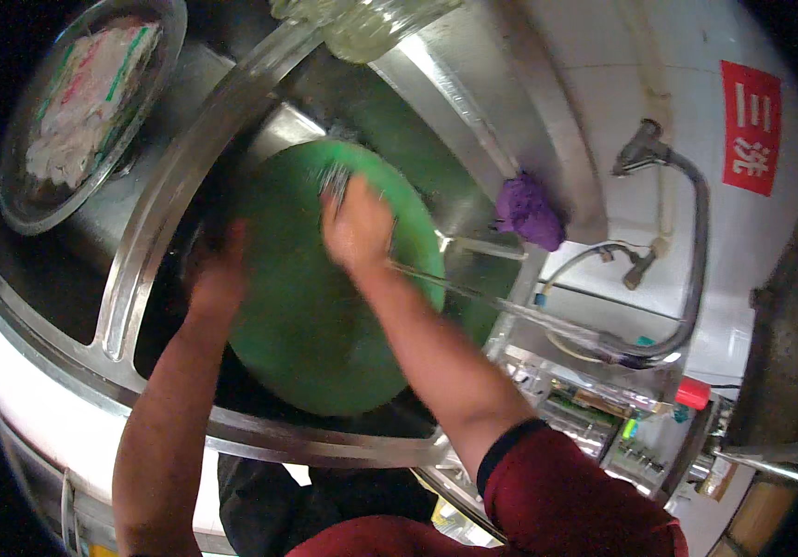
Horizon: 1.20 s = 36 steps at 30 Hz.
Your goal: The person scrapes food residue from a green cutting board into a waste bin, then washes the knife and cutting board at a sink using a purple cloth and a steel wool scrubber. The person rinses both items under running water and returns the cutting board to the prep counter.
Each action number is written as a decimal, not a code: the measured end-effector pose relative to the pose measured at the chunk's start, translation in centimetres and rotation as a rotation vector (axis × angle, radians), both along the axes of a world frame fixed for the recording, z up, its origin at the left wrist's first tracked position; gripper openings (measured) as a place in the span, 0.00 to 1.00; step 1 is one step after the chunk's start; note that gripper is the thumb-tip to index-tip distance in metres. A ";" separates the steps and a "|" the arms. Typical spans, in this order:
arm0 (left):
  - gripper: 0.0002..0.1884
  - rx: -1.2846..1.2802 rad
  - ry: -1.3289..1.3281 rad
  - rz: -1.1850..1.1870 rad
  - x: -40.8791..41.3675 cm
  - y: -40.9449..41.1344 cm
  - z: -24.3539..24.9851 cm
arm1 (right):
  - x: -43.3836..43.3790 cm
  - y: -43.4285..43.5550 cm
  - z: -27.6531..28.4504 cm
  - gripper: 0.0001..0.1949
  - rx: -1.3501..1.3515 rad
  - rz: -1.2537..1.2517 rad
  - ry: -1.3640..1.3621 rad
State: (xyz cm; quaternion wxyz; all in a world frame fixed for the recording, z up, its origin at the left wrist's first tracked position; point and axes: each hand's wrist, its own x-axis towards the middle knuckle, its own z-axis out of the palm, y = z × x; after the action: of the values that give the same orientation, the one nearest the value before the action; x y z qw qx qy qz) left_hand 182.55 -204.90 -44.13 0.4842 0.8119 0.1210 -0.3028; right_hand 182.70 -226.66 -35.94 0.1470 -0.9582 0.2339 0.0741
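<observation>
A large round green board or lid (pixel 301 334) lies tilted inside a steel sink basin. My right hand (pixel 360 223) is closed around a silvery scrubber (pixel 335 182), probably steel wool, against the upper part of the green surface; the scrubber is blurred. At the green thing's left edge is my left hand (pixel 218 268), blurred and in shadow, with its fingers partly hidden, so its hold cannot be made out. A thin stream of water or a rod seems to run from the faucet's end (pixel 601 341) towards my right wrist.
A clear oval bowl (pixel 12 202) holding a packed plastic bag stands in the left basin. A purple cloth (pixel 530 211) lies on the sink's back ledge. Clear plastic (pixel 371 28) rests at the top. A curved faucet hose (pixel 698 244) and a red sign (pixel 750 129) are at right.
</observation>
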 end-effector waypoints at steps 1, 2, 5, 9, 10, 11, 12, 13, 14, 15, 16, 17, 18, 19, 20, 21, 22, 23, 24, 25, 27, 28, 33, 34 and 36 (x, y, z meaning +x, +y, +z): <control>0.46 -0.066 -0.013 0.071 -0.2 0.7 -1.3 | -4.0 2.0 1.3 0.16 -0.018 0.077 0.007; 0.46 -0.052 -0.055 0.096 0.2 0.7 -1.5 | -8.3 3.1 2.9 0.15 -0.040 0.229 -0.168; 0.47 0.108 -0.182 0.088 -0.3 0.6 -0.6 | -11.8 2.7 3.9 0.14 -0.002 0.308 -0.081; 0.46 0.241 -0.243 -0.039 -0.2 0.3 -3.2 | -1.2 0.0 -0.5 0.13 -0.035 0.082 -0.013; 0.46 0.380 -0.238 -0.137 -0.5 0.6 -5.9 | 1.3 0.0 -0.9 0.14 -0.110 0.052 -0.039; 0.46 0.384 -0.193 -0.153 -0.9 0.5 -6.0 | 0.3 0.7 -1.0 0.15 -0.063 0.073 0.015; 0.45 0.389 -0.148 -0.162 -1.2 0.6 -5.9 | -1.1 1.4 -0.3 0.17 -0.029 0.095 0.064; 0.45 0.262 -0.080 -0.078 -0.3 0.3 -3.8 | -2.7 1.5 0.6 0.18 0.004 0.111 0.106; 0.45 0.196 -0.100 -0.009 0.7 0.6 -3.5 | -7.0 2.5 2.0 0.24 0.023 0.204 0.043; 0.44 0.127 -0.125 0.048 1.7 0.5 -3.0 | -8.2 2.5 2.9 0.26 0.048 0.251 -0.022; 0.44 0.121 -0.206 0.062 0.4 0.9 -3.8 | -10.0 2.8 4.1 0.29 0.072 0.296 -0.084; 0.44 0.116 -0.287 0.077 -0.6 1.3 -4.7 | -8.8 2.7 3.6 0.27 0.026 0.258 -0.038; 0.44 0.152 -0.250 0.071 -0.9 1.5 -4.3 | -8.1 2.7 3.1 0.25 -0.019 0.212 0.018; 0.44 0.182 -0.222 0.059 -0.6 0.9 -3.3 | -4.3 1.6 1.7 0.23 -0.087 0.057 0.192; 0.43 0.207 -0.201 0.059 0.1 0.2 -2.8 | -0.2 -1.0 0.5 0.21 -0.045 -0.017 0.142; 0.44 0.238 -0.154 0.021 0.3 0.1 -2.7 | 2.2 -2.2 0.4 0.20 0.001 -0.078 0.108; 0.44 0.268 -0.107 -0.018 0.7 -0.2 -2.6 | 1.6 -2.0 0.2 0.19 0.001 -0.056 0.117; 0.45 0.255 -0.073 -0.022 0.7 -0.4 -2.4 | 0.5 -1.5 0.0 0.19 -0.001 -0.038 0.126; 0.45 0.251 -0.025 -0.014 0.5 -0.2 -2.1 | -0.8 -0.9 0.3 0.18 -0.004 -0.006 0.142; 0.45 0.206 0.002 0.037 0.6 0.1 -1.7 | -4.8 0.1 0.9 0.18 -0.081 0.109 0.127; 0.46 0.133 -0.011 0.074 0.8 0.5 -0.8 | -9.2 1.3 3.0 0.18 -0.030 0.212 0.044; 0.46 0.107 -0.044 0.065 0.5 0.5 -0.4 | -9.8 1.4 3.5 0.18 -0.027 0.227 0.051; 0.45 0.213 -0.200 0.037 0.2 -0.5 -0.4 | 1.7 -2.1 0.6 0.15 -0.066 -0.060 0.146; 0.45 0.188 -0.148 0.018 0.3 -0.3 0.2 | 1.9 -2.5 0.2 0.16 -0.059 -0.089 0.122; 0.45 0.132 -0.114 0.014 0.4 0.2 1.8 | -5.5 -0.8 0.7 0.17 -0.065 0.038 0.099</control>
State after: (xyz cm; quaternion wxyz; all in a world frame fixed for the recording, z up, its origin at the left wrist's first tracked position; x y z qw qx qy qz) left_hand 182.91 -204.73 -42.32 0.4380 0.8571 0.1185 -0.2441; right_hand 177.24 -227.42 -35.26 0.1025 -0.9620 0.2248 0.1165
